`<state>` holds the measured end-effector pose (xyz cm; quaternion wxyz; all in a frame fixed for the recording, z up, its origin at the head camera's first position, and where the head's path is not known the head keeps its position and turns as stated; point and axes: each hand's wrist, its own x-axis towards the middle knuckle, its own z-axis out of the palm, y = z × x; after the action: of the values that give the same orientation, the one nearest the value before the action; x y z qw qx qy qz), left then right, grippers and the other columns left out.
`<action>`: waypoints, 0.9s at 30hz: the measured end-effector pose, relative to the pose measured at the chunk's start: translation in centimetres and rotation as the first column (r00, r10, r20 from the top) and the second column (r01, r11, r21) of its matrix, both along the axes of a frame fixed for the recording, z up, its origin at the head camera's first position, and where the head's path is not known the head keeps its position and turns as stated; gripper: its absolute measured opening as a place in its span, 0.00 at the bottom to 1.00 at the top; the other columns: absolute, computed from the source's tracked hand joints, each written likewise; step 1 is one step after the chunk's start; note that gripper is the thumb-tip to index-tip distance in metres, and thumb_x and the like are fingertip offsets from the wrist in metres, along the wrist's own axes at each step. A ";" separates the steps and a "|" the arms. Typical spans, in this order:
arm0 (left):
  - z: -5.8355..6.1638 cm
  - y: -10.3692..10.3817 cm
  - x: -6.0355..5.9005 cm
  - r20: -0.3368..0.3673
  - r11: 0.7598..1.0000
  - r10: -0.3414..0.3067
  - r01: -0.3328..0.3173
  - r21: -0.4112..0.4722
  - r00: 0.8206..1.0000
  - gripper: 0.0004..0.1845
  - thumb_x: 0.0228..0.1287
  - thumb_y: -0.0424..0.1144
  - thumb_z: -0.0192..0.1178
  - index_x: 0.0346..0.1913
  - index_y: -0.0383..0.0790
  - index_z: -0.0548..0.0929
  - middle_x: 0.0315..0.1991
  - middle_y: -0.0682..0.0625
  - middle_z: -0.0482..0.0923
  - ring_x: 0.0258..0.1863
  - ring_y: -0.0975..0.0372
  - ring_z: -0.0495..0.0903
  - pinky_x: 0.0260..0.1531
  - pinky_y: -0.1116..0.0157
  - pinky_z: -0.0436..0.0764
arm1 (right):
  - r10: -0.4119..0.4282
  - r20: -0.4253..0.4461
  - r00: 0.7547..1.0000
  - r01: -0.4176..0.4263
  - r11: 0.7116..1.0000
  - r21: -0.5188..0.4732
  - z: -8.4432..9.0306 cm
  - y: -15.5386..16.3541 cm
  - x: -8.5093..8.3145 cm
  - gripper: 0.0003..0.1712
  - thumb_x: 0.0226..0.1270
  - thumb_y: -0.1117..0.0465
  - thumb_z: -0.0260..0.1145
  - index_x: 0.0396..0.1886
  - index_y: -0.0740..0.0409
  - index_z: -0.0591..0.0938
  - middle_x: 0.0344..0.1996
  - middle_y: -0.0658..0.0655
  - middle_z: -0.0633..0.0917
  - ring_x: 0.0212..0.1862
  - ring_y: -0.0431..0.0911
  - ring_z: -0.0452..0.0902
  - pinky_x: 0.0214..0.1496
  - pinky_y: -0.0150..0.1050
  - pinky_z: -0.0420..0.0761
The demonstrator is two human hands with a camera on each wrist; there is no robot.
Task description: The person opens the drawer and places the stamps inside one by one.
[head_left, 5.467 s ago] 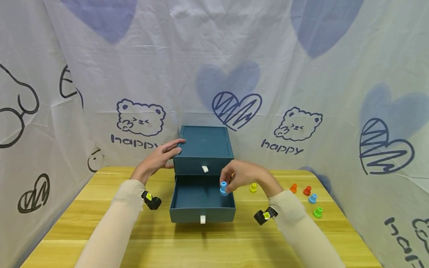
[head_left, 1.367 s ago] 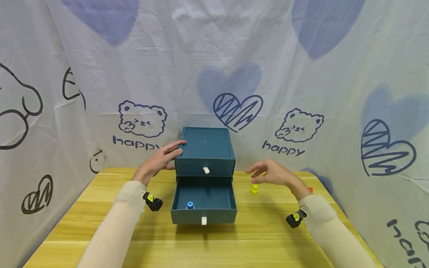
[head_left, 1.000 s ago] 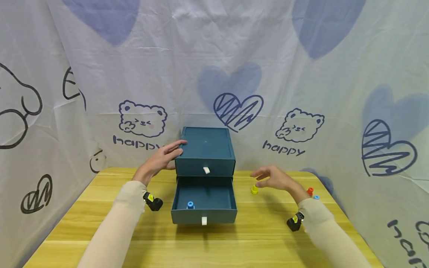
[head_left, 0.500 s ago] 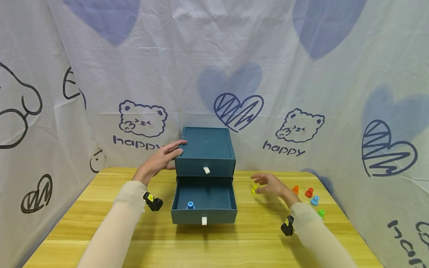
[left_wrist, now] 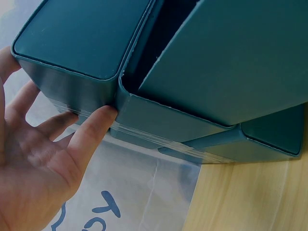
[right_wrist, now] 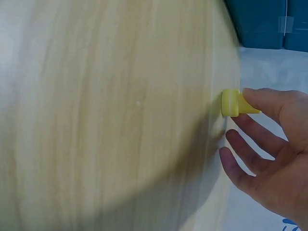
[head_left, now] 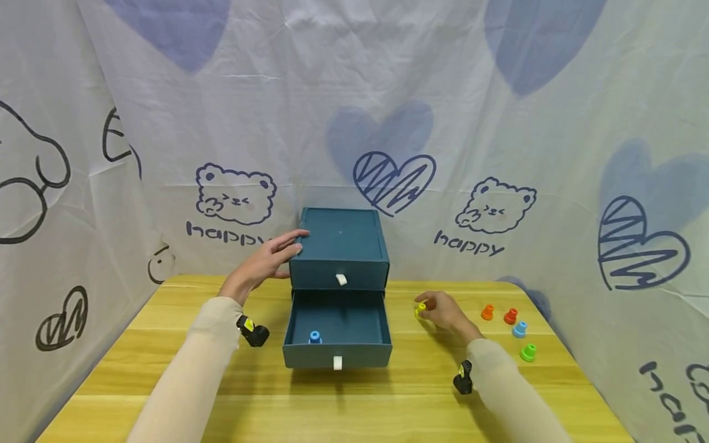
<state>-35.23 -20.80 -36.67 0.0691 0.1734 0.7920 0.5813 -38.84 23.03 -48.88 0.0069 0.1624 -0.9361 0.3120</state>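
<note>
A dark teal two-drawer cabinet stands at the back of the wooden table, its lower drawer pulled out. My left hand rests on the cabinet's left side, fingertips over the top edge; in the left wrist view this hand lies against the side with fingers extended. Inside the drawer, near its front left, stands a light blue stepped peg. To the right of the cabinet, my right hand pinches a small yellow peg between thumb and index finger, the other fingers spread loosely.
On the table's right side stand an orange peg, a red peg, a light blue peg and a green peg. A white printed curtain hangs close behind the table and along both sides.
My right hand has left the light blue peg in the drawer, moved right and come down onto the yellow peg, closing thumb and finger on it. My left hand has stayed on the cabinet.
</note>
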 end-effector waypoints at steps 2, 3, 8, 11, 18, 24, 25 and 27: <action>0.0 0.0 0.0 0.007 1.000 0.002 -0.002 0.007 1.000 0.30 0.81 0.55 0.51 0.80 0.57 0.63 0.85 0.44 0.48 0.83 0.43 0.51 0.68 0.33 0.70 | -0.008 -0.011 1.000 0.008 1.000 0.004 -0.2 0.0 -0.1 0.17 0.65 0.70 0.72 0.53 0.66 0.86 0.46 0.67 0.89 0.49 0.58 0.86 0.54 0.54 0.86; 0.0 0.0 0.0 0.008 1.000 0.001 -0.001 0.009 1.000 0.30 0.80 0.55 0.51 0.80 0.57 0.63 0.85 0.44 0.48 0.83 0.43 0.51 0.69 0.33 0.70 | -0.015 -0.010 1.000 0.015 1.000 0.002 -0.2 -0.1 -0.1 0.16 0.65 0.69 0.72 0.53 0.66 0.86 0.46 0.66 0.89 0.49 0.58 0.86 0.53 0.54 0.87; 0.1 0.0 0.0 0.008 1.000 -0.002 0.002 0.005 1.000 0.30 0.80 0.56 0.51 0.80 0.58 0.62 0.85 0.44 0.48 0.83 0.43 0.51 0.69 0.33 0.70 | -0.030 -0.015 0.999 0.029 0.999 -0.017 -0.4 0.1 -0.2 0.14 0.63 0.69 0.74 0.48 0.66 0.87 0.42 0.64 0.90 0.45 0.55 0.86 0.50 0.51 0.87; 0.0 0.0 0.0 0.005 1.000 0.002 -0.002 0.001 1.000 0.30 0.80 0.56 0.51 0.80 0.58 0.63 0.85 0.44 0.48 0.83 0.42 0.51 0.69 0.33 0.70 | -0.023 -0.020 1.000 0.023 0.999 -0.031 -0.5 0.2 -0.1 0.13 0.61 0.70 0.74 0.46 0.66 0.87 0.40 0.64 0.90 0.44 0.54 0.86 0.50 0.51 0.86; 0.0 -0.1 0.0 0.010 1.000 0.000 0.000 0.009 1.000 0.30 0.80 0.56 0.51 0.80 0.58 0.63 0.85 0.45 0.47 0.83 0.43 0.50 0.69 0.32 0.69 | -0.026 -0.002 1.000 0.026 0.998 -0.060 -0.6 0.4 0.1 0.12 0.61 0.72 0.73 0.44 0.66 0.87 0.39 0.63 0.90 0.43 0.53 0.87 0.50 0.50 0.87; 0.0 0.0 0.0 0.003 1.000 0.002 -0.002 0.004 1.000 0.30 0.80 0.55 0.51 0.80 0.57 0.63 0.85 0.44 0.47 0.83 0.42 0.51 0.68 0.32 0.70 | -0.012 0.019 1.000 0.014 0.994 -0.107 -0.4 0.5 0.4 0.11 0.61 0.73 0.73 0.44 0.67 0.87 0.39 0.64 0.90 0.43 0.53 0.87 0.50 0.50 0.87; 0.0 0.0 0.0 0.002 1.000 0.003 -0.003 0.003 1.000 0.30 0.81 0.55 0.51 0.80 0.57 0.62 0.85 0.44 0.48 0.83 0.42 0.51 0.68 0.32 0.70 | -0.004 0.026 1.000 0.007 0.994 -0.113 -0.3 0.6 0.4 0.11 0.61 0.73 0.73 0.44 0.67 0.87 0.39 0.64 0.90 0.44 0.53 0.87 0.51 0.50 0.87; 0.0 0.0 0.1 0.000 1.000 0.005 -0.005 0.002 1.000 0.30 0.81 0.55 0.51 0.80 0.57 0.62 0.85 0.44 0.48 0.83 0.42 0.51 0.68 0.32 0.69 | 0.002 0.049 0.999 0.003 0.994 -0.109 0.0 0.7 0.6 0.12 0.62 0.72 0.73 0.46 0.66 0.87 0.40 0.63 0.90 0.45 0.52 0.87 0.51 0.50 0.86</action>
<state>-35.17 -20.79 -36.70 0.0675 0.1713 0.7919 0.5823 -38.21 23.68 -48.92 -0.0070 0.1539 -0.9176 0.3665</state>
